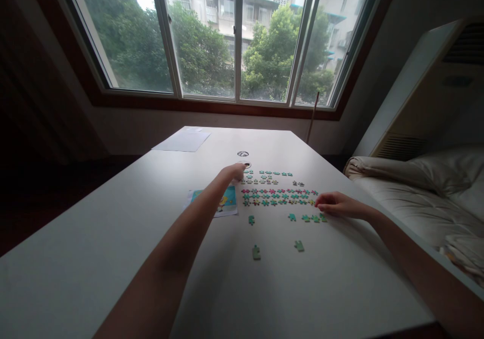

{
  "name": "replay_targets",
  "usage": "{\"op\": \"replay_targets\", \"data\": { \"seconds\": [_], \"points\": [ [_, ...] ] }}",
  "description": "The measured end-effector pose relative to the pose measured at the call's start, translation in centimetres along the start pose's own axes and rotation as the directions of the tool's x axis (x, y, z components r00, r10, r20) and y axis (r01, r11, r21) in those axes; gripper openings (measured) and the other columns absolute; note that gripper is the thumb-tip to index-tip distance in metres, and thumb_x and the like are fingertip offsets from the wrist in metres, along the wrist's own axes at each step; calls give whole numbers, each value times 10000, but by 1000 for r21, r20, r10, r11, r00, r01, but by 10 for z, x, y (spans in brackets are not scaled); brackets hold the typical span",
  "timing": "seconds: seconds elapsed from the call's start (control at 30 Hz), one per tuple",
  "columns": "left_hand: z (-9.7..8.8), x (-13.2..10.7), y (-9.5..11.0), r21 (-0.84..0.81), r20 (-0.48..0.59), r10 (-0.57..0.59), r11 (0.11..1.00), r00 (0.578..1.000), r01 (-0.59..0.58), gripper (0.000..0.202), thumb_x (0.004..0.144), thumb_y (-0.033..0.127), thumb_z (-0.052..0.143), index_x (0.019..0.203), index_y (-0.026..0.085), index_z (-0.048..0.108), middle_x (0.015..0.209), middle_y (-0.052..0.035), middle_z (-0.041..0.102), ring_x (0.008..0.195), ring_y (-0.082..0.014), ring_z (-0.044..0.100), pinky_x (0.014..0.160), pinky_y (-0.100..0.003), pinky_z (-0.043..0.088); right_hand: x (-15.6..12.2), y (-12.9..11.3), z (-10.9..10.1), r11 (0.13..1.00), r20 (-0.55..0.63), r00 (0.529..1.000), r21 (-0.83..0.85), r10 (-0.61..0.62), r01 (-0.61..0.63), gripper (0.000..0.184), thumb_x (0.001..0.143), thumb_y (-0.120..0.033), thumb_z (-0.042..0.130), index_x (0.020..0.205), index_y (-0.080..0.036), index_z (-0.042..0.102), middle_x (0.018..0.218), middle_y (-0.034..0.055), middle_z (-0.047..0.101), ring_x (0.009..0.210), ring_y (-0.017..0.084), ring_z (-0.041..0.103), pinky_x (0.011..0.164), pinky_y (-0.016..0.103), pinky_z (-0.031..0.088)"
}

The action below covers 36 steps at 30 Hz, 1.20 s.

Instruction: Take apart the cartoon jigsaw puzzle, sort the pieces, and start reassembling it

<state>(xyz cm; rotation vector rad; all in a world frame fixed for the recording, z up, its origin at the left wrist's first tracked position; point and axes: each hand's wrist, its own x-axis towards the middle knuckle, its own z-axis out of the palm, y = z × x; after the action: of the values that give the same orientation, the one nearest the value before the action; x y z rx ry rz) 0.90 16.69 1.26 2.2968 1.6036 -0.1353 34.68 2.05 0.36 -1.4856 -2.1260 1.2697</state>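
My left hand (pixel 237 171) reaches far across the white table (pixel 124 238) to the left end of the back rows of jigsaw puzzle pieces (pixel 271 191). Its fingers are mostly hidden behind the hand, beside a small round dark-and-white item (pixel 247 165). At the right end of the front rows, my right hand (pixel 335 204) rests with fingers curled together; whether a piece is between the fingertips cannot be made out. Just below them lie several green pieces (pixel 315 218). A picture sheet (pixel 229 204) in blue and yellow lies partly under my left forearm.
Nearer to me lie loose pieces, among them a green one (pixel 256 252) and another (pixel 299 246). White paper (pixel 182 141) lies at the far left corner. Another round item (pixel 243 153) sits behind the rows. A cream sofa (pixel 416 183) stands right of the table.
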Motion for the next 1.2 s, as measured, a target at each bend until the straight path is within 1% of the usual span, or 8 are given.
{"op": "replay_targets", "data": {
  "seconds": [0.23, 0.37, 0.47, 0.6, 0.77, 0.87, 0.93, 1.2],
  "points": [
    [1, -3, -2, -102, -61, 67, 992, 996, -73, 265, 856, 270, 482, 1090, 149, 502, 1089, -78, 521, 914, -192, 543, 761, -375, 468, 1, 4, -2, 1000, -19, 1000, -6, 6, -6, 454, 711, -539, 519, 890, -125, 565, 581, -37, 429, 476, 61, 337, 446, 205, 247],
    [-1, -15, -7, -241, -183, 105, 959, 978, -148, 239, 850, 266, 490, 1048, 138, 530, 1055, -73, 542, 893, -188, 549, 754, -365, 469, 4, -3, 4, 996, -93, 993, -41, -78, 75, 427, 723, -513, 520, 879, -120, 581, 670, 6, 517, 551, 88, 423, 498, 217, 320],
    [2, -31, -4, -387, -296, 105, 895, 949, -220, 161, 785, 202, 561, 910, 110, 604, 884, -73, 619, 823, -177, 570, 725, -307, 466, 7, -20, 18, 981, -190, 969, -143, -155, 129, 402, 728, -510, 512, 840, -135, 607, 709, 28, 570, 615, 120, 475, 547, 235, 358],
    [19, -62, 19, -590, -353, 126, 739, 927, -325, 195, 769, 192, 543, 926, 95, 604, 764, -61, 657, 675, -124, 593, 610, -245, 468, 13, -49, 43, 947, -278, 929, -275, -244, 166, 343, 761, -481, 482, 805, -174, 629, 638, 11, 583, 552, 110, 468, 519, 231, 345],
    [45, -103, 54, -752, -330, 186, 541, 925, -377, 208, 714, 254, 608, 852, 99, 617, 715, -55, 655, 598, -96, 575, 556, -217, 447, 22, -79, 70, 921, -302, 888, -291, -347, 261, 291, 775, -437, 492, 792, -180, 627, 658, 13, 601, 537, 103, 467, 509, 232, 344],
    [53, -119, 65, -928, -289, 186, 187, 939, -323, 190, 637, 224, 683, 775, 110, 619, 650, -20, 619, 569, -78, 543, 548, -203, 412, 26, -90, 78, 915, -301, 871, -238, -389, 326, 291, 779, -438, 494, 806, -178, 622, 652, 12, 592, 539, 102, 461, 499, 230, 344],
    [56, -125, 69, -950, -288, 168, 72, 943, -303, 217, 609, 226, 711, 772, 116, 619, 647, -9, 607, 572, -76, 533, 553, -201, 401, 27, -96, 81, 912, -317, 858, -206, -404, 353, 288, 777, -441, 501, 801, -178, 618, 653, 10, 582, 546, 103, 457, 498, 230, 343],
    [66, -129, 78, -939, -345, 142, -49, 928, -341, 312, 570, 230, 746, 816, 115, 594, 630, 1, 588, 581, -90, 526, 562, -219, 397, 27, -93, 83, 930, -333, 868, -156, -368, 334, 314, 765, -458, 507, 716, -159, 586, 612, 8, 551, 547, 105, 451, 503, 235, 342]
  ]
}}
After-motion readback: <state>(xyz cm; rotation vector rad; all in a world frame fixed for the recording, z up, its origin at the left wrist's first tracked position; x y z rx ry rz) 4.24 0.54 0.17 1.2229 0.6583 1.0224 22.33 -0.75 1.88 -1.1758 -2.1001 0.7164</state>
